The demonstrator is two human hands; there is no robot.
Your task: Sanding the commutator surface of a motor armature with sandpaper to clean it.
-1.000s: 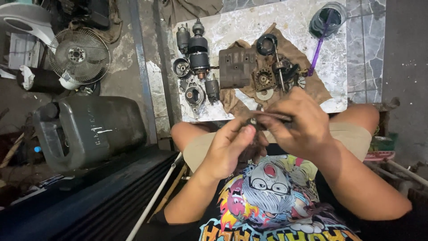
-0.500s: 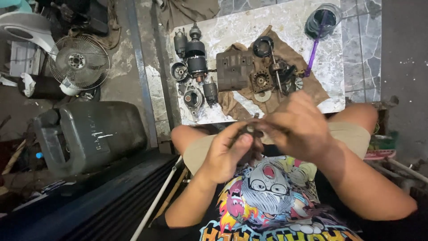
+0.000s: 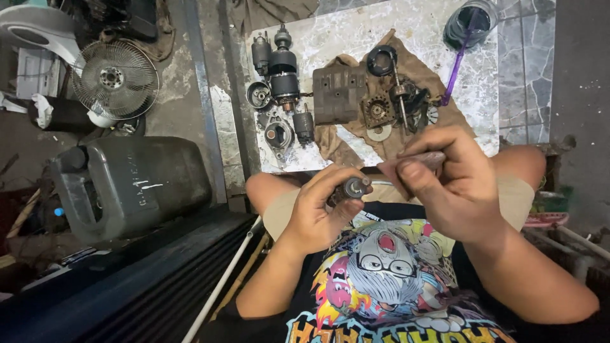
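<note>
1. The left hand (image 3: 318, 213) wraps its fingers around a small dark metal cylindrical part (image 3: 351, 188), gripped at chest height above the lap, its round end facing up toward the camera.
2. The right hand (image 3: 454, 184) pinches a small pinkish-brown strip, apparently abrasive paper (image 3: 416, 162), between thumb and fingers; its near end sits just beside the cylinder's tip. Whether the two touch cannot be told.
3. Beyond the knees lies a pale speckled stone slab serving as table (image 3: 330, 35), carrying a crumpled brown cloth (image 3: 356, 136), a black cylindrical motor body (image 3: 283, 70), a dark rectangular metal housing (image 3: 338, 93), a small brass-toothed gear piece (image 3: 379, 110) and a thin steel shaft (image 3: 399, 95).
4. Likely risk: the cylinder is held over the lap, not the slab. A loosened grip would probably drop it between the legs or onto the dark floor, where it would be hard to spot.
5. Likely risk: the strip is thin and held only by a pinch, so a hard stroke could fold it or bring the fingertips onto the metal edge.
6. Open room: the air between chest and slab is free. To the left, a grey plastic jerrycan (image 3: 127, 184) and a round wire-guard fan (image 3: 115, 79) crowd the floor. To the right, a purple-handled brush in a dark round tub (image 3: 467, 25) stands near the slab's far corner.
</note>
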